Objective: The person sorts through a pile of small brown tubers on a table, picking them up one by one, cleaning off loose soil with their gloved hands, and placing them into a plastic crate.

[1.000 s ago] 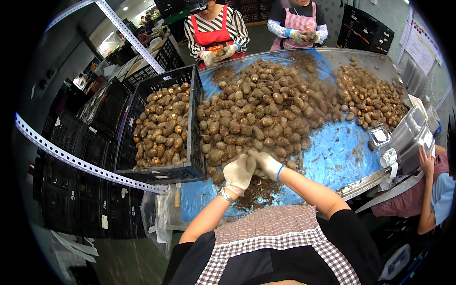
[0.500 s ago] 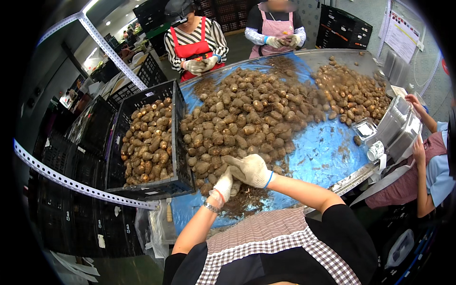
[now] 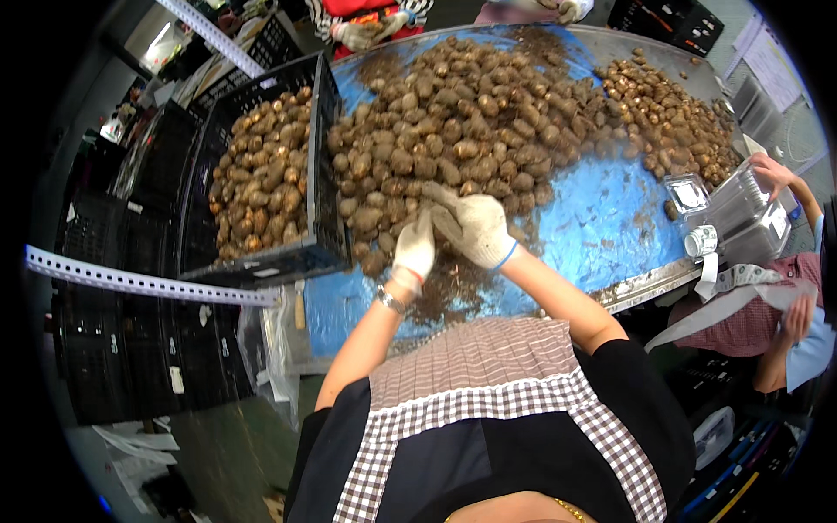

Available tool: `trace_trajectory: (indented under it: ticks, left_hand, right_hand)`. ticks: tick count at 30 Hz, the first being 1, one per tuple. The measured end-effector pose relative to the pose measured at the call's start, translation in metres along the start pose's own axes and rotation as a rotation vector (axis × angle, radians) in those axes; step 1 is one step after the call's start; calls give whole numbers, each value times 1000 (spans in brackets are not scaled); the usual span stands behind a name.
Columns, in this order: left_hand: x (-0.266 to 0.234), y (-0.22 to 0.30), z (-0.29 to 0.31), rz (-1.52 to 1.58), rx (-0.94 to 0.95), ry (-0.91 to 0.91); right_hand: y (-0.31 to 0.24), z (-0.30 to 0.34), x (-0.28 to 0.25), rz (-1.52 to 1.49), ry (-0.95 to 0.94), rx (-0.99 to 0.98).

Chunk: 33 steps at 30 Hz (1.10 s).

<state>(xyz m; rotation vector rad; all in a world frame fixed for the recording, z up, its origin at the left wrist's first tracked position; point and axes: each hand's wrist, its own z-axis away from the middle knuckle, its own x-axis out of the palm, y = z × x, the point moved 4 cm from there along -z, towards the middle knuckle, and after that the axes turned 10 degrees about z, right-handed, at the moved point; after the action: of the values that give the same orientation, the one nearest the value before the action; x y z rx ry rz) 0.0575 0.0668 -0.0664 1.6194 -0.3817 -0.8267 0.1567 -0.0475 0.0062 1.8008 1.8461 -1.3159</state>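
We held left hand (image 3: 416, 247) and right hand (image 3: 479, 230) together, half-curled, any contents unclear, by the taro heap (image 3: 453, 131), likely for easy reach.

On my feed I see the main tuber heap (image 3: 453, 131) on a sheet (image 3: 593, 209) over the tabletop (image 3: 641, 288). Left stands a crate (image 3: 327, 183) with more tubers (image 3: 266, 174) inside; right lies a smaller heap (image 3: 670, 118). The left hand (image 3: 416, 247) and right hand (image 3: 479, 231) are at the main heap's near side. A roll (image 3: 700, 241) sits just beside containers (image 3: 739, 207) at the tabletop's right edge.
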Motion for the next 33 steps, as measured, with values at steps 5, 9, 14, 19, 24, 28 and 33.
trace_trajectory:
  ticks: [5,9,14,19,24,28,33]
  left_hand:
    - [-5,38,16,602,-654,-55]
    - [-16,14,25,705,-453,94]
    - [4,34,40,659,-104,-47]
    - [-2,41,44,695,-86,-10]
    - [0,53,49,589,-75,8]
    - [4,50,50,707,-93,30]
    - [-7,33,41,865,-81,62]
  right_hand:
    - [24,15,38,-1285,108,408]
    - [20,25,21,-771,192,475]
    - [5,29,16,-1425,-90,639]
    - [-3,30,1,-873,-7,529]
    - [-14,20,-16,-604,-14,437]
    - [-4,21,0,-714,-37,538]
    - [-5,36,9,-700,-157,516]
